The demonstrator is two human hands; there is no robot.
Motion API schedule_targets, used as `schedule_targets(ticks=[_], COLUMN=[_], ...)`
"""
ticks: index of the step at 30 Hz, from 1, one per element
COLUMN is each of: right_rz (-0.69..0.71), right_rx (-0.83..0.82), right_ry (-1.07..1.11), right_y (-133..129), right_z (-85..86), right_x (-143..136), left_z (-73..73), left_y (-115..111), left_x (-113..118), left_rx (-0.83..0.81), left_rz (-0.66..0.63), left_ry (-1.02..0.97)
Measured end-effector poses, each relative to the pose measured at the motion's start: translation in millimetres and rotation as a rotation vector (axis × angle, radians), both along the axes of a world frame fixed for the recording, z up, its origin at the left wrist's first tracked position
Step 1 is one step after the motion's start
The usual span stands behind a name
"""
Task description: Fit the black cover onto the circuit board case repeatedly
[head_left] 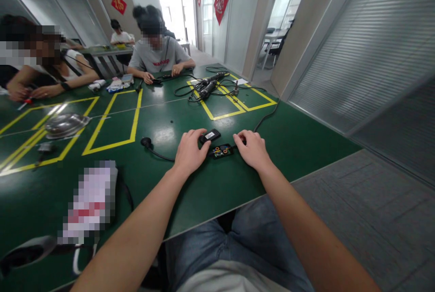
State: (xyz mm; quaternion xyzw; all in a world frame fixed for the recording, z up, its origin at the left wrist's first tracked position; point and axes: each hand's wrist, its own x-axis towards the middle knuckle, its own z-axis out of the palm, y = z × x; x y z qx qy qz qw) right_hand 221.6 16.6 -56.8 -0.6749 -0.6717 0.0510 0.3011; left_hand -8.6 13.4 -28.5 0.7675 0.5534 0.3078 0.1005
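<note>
A long green counter (190,201) marked with yellow tape boxes fills the room, where co-workers (156,54) sit at its far side near a tangle of black tools and cables (209,87). A crumpled silver bag (64,124) lies off to the left. Near the front edge, the person's left hand (190,151) rests fingers curled on a small black cover (210,135), while the right hand (253,149) pins an opened black adapter (221,150), its circuit board showing, flat on the counter between both hands. Neither grip closes fully; each presses more than it clasps. Steady work here likely means bracing the board by its case edges, clear of the components, with the trailing cord (154,150) left slack
</note>
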Motion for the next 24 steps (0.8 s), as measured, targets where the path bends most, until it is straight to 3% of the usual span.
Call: schedule_targets(ticks=[4,7,16,24], right_rz=[0.006,0.011,0.017,0.045], right_rx=[-0.026,-0.029,-0.011,-0.041], right_ry=[-0.008,-0.004,0.024,-0.05], right_y=[-0.8,-2.3,-1.8,-2.7], right_z=[1.5,2.4,1.2,2.1], right_x=[-1.3,-3.3,-5.6,-6.3], left_z=[2.2,1.0,-1.3,-2.5], left_y=[-10.6,-13.2,-7.0,-4.8], left_x=[4.5,5.3,2.2,2.7], left_rx=[0.065,0.023,-0.048,-0.144], left_rz=[-0.234,-0.335,-0.318,-0.299], left_ry=[0.051,0.135,0.125,0.002])
